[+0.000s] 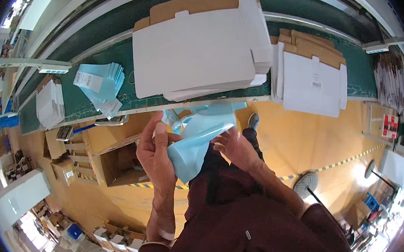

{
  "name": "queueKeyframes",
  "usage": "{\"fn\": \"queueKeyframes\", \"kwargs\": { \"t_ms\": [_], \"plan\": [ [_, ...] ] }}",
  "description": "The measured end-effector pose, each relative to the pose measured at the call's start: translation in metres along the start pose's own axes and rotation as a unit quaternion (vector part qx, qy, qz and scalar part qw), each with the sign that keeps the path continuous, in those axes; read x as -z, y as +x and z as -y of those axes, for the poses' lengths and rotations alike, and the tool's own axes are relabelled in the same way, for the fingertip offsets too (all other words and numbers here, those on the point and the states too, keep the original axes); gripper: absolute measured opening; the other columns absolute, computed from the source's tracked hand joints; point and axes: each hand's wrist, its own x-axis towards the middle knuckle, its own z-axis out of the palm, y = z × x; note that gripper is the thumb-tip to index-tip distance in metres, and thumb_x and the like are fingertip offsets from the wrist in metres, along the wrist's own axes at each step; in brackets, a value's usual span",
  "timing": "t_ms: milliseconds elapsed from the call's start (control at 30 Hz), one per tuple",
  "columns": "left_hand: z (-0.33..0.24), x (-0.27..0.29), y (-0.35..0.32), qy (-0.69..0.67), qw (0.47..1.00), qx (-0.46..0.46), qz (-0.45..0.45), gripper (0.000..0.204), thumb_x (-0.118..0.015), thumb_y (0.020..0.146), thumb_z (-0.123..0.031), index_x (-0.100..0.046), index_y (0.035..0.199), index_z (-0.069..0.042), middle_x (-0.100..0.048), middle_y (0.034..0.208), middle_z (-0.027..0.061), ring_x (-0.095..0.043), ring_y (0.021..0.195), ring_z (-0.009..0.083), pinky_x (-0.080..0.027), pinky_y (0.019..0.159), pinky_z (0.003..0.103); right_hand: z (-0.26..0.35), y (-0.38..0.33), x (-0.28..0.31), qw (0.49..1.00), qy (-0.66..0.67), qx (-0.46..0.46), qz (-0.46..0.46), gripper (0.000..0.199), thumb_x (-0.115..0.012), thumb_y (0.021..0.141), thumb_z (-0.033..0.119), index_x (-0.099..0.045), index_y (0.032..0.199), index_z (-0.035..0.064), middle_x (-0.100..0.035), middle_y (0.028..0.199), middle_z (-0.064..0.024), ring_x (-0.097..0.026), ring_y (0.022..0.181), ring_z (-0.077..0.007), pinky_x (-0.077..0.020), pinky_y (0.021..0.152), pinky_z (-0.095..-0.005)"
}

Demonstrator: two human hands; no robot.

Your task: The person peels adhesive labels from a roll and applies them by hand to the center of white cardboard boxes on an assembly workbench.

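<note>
Between my two hands, in front of my body and just below the bench edge, hangs a thin, glossy light-blue plastic sheet, partly folded over. My left hand grips its left side, with the thumb and index finger raised near each other and the other fingers partly behind the sheet. My right hand pinches the right end of the fold, its fingers curled. More blue film spreads behind the fold toward the bench. On the bench to the left lies a fanned stack of folded light-blue pieces with white labels.
The green bench carries a large pile of flat white cartons in the middle. A smaller stack of flat cartons overhangs its edge at right. White flat pieces stand far left. Below the bench is an open cardboard box.
</note>
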Motion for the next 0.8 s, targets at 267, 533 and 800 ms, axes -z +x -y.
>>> {"fn": "queueKeyframes", "kwargs": {
  "t_ms": [267, 533, 800],
  "plan": [
    [-0.014, 0.054, 0.022, 0.037, 0.984, 0.107, 0.14, 0.029, -0.062, 0.1, -0.025, -0.071, 0.115, -0.002, -0.064, 0.069, 0.0003, -0.056, 0.059, 0.0033, -0.041, 0.054, 0.02, 0.027, -0.001, -0.051, 0.74, -0.593, 0.314, -0.052, 0.088, -0.082, 0.081, 0.042, -0.039, 0.149, 0.006, -0.055, 0.134, -0.0054, -0.055, 0.121, -0.0236, -0.0436, 0.104, -0.0395],
    [-0.066, 0.021, 0.015, 0.083, 0.953, -0.075, 0.281, 0.026, -0.063, 0.099, -0.023, -0.073, 0.11, -0.003, -0.064, 0.074, -0.0028, -0.055, 0.06, 0.0019, -0.039, 0.051, 0.019, 0.004, -0.081, -0.082, 0.916, -0.396, 0.02, 0.056, 0.049, -0.078, 0.087, 0.017, -0.061, 0.131, 0.0043, -0.068, 0.12, -0.0053, -0.06, 0.112, -0.0158, -0.0456, 0.099, -0.0334],
    [-0.057, -0.029, 0.004, 0.385, 0.615, -0.671, 0.152, 0.017, -0.068, 0.089, -0.016, -0.07, 0.1, -0.003, -0.071, 0.094, 0.0124, -0.066, 0.093, 0.0269, -0.05, 0.079, 0.038, 0.018, -0.165, -0.076, 0.964, -0.183, 0.189, 0.034, 0.047, -0.068, 0.093, 0.006, -0.051, 0.137, -0.0003, -0.067, 0.121, -0.0104, -0.063, 0.11, -0.0169, -0.0512, 0.095, -0.0341]
  ]
}}
